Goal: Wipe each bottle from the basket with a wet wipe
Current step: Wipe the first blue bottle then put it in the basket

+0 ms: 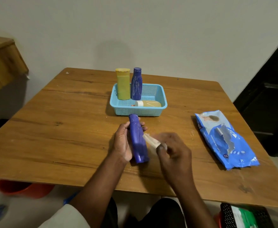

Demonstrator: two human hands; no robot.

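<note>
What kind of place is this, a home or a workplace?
Probably a room in a home, not a workplace: a worn wooden table against a plain wall, a small blue basket of toiletry bottles, and a pack of baby wipes.

The left hand point(123, 142) gripped a blue bottle point(138, 139) above the table point(52, 129) while the right hand point(172, 152) pressed a wet wipe point(151, 141) against it, near the basket point(161, 97) holding three bottles.

Right hand point(172, 148) and wet wipe point(151, 141) motion-blurred; black crate point(243, 216) cut by bottom edge; pack point(225, 140) print unreadable.
</note>
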